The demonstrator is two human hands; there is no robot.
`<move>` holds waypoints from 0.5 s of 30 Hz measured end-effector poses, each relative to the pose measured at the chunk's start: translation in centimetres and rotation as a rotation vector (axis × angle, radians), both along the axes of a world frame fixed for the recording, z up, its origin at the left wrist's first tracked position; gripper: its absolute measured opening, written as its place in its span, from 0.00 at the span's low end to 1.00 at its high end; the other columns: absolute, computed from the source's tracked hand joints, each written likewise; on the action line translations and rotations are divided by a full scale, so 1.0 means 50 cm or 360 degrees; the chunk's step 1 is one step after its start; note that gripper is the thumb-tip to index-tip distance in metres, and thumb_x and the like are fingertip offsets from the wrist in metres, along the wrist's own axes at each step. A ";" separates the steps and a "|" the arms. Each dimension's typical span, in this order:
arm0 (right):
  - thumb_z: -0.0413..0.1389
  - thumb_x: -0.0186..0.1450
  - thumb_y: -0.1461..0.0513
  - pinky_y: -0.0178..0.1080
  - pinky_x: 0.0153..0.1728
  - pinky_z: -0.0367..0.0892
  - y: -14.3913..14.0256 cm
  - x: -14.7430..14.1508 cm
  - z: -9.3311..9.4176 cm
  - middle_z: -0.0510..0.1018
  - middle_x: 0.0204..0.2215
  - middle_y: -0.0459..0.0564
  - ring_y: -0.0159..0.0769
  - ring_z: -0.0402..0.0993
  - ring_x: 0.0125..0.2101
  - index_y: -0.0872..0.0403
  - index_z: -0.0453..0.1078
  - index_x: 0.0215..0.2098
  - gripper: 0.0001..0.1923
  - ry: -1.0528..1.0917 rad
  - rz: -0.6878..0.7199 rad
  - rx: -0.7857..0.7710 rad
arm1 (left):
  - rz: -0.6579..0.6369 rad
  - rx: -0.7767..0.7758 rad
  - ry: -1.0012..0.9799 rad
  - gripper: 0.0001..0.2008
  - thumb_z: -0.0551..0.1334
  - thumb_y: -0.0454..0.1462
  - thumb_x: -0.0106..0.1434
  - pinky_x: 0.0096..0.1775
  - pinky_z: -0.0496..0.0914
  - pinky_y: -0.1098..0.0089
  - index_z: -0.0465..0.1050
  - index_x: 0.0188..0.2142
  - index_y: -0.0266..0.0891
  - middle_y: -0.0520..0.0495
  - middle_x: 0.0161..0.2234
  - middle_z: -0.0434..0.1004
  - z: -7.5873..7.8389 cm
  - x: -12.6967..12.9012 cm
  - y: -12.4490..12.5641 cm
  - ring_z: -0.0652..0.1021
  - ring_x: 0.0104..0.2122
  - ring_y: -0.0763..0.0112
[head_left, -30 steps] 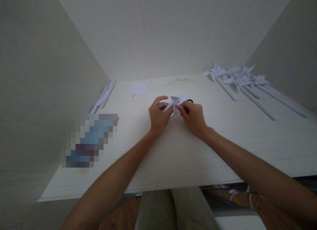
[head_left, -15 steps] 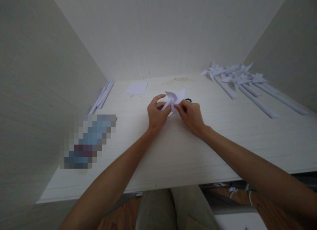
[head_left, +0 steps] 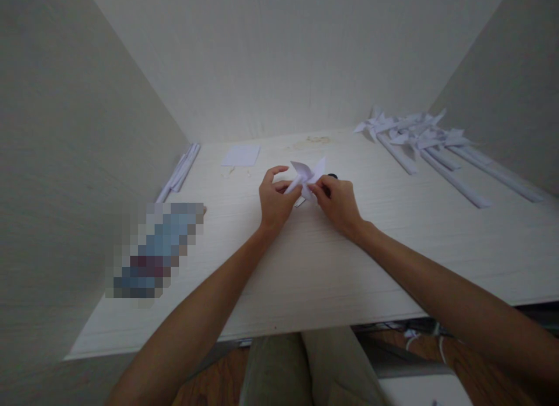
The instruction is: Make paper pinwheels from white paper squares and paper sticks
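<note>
A white paper pinwheel with folded, pointed blades is held between both hands above the middle of the table. My left hand pinches its left side between thumb and fingers, with the index finger raised and curved. The fingertips of my right hand are closed on its lower right side. Beneath the pinwheel, a small flat piece of metal shows in part. A dark round handle peeks out behind my right hand; most of that object is hidden.
Several finished-looking paper pinwheels on rolled sticks lie at the back right. Rolled paper sticks rest along the left wall. A square paper sheet lies at the back left. A blurred-out object sits at the left. Walls enclose the white table.
Almost nothing differs. My left index finger has shifted very slightly, and both hands keep their hold on the paper pinwheel.
</note>
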State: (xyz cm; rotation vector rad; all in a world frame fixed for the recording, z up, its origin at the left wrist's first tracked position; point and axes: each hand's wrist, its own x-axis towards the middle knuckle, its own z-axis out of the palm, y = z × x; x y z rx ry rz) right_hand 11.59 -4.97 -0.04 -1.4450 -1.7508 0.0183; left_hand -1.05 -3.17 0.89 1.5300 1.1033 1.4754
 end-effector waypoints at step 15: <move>0.42 0.63 0.58 0.33 0.21 0.50 -0.004 0.005 0.010 0.67 0.14 0.46 0.28 0.60 0.16 0.56 0.63 0.19 0.19 -0.0253 -0.0020 -0.0049 | 0.0019 0.0034 0.0055 0.17 0.62 0.31 0.44 0.18 0.62 0.80 0.62 0.35 0.38 0.57 0.19 0.71 0.003 0.003 -0.007 0.71 0.17 0.79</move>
